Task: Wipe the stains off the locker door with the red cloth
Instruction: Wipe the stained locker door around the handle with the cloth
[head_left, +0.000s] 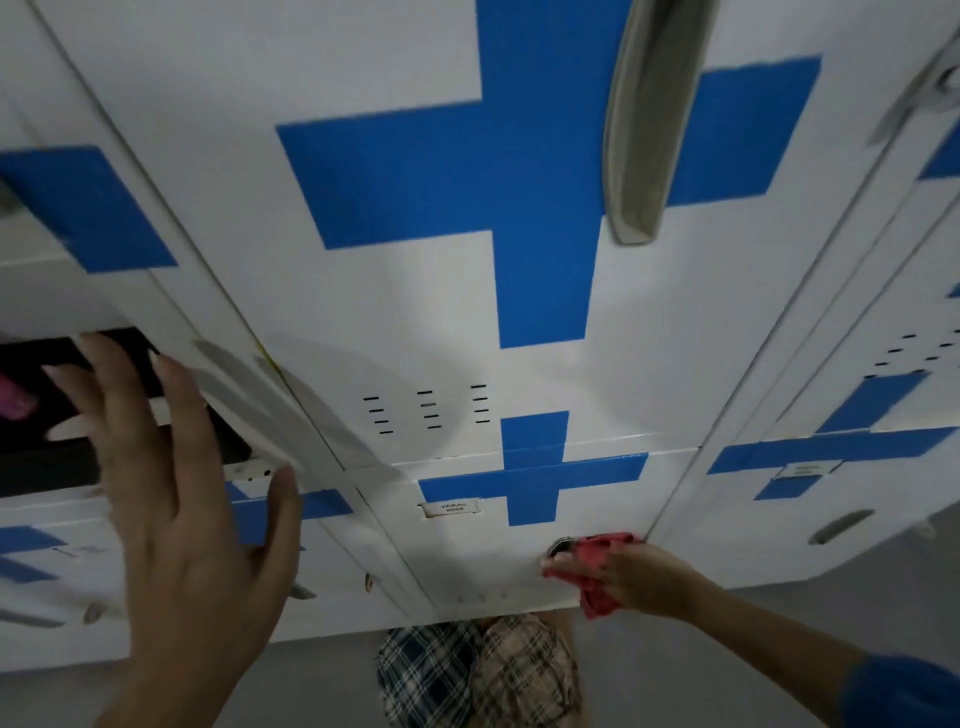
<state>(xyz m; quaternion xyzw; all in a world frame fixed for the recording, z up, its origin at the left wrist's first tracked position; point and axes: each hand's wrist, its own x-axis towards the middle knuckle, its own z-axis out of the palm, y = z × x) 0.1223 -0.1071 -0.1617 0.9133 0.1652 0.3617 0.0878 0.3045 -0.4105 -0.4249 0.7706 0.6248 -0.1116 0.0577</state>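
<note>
The small name label (451, 508) at lower centre is too blurred to read, the pink object (14, 397) is cut by the left edge, and the red cloth (597, 569) hides part of the round lock (560, 546).

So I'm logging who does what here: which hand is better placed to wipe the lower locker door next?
Right. The right hand grips the red cloth against the lower locker door; the left hand is open, without a cloth.

Dim even light, soft shadows on white locker door (441, 322), motion blur, wide-angle bending at edges
</note>
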